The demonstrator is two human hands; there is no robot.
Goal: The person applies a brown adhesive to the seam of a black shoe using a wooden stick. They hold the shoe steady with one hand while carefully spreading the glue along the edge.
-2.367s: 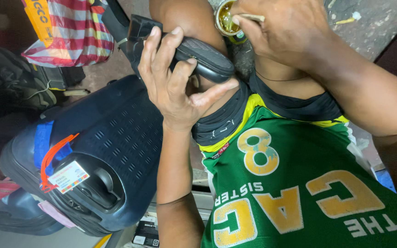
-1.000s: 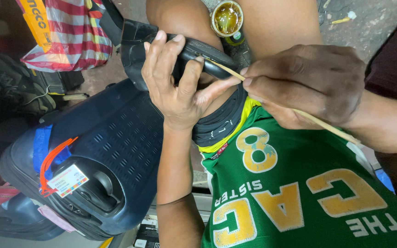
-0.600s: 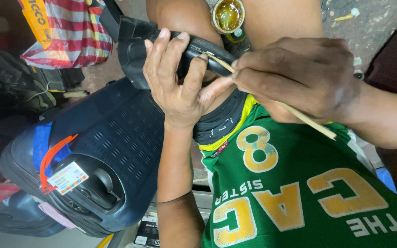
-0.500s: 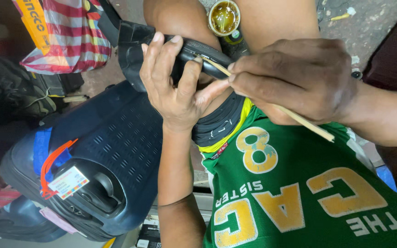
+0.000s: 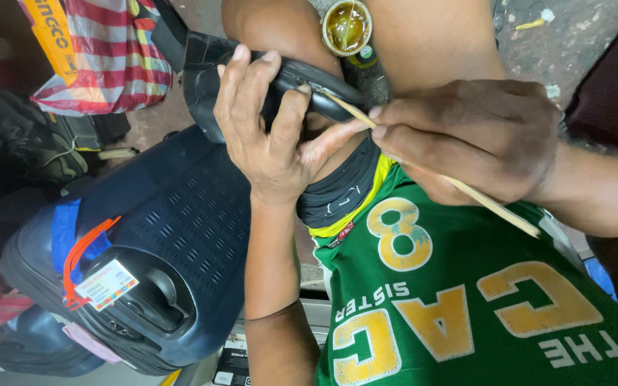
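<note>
Black shoe point(image 5: 309, 78) mostly hidden under left hand point(image 5: 270, 136).

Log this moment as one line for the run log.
left hand: grips black shoe on knee | right hand: holds thin wooden stick, tip at shoe edge | open glue tin beyond | blue suitcase beside
</note>
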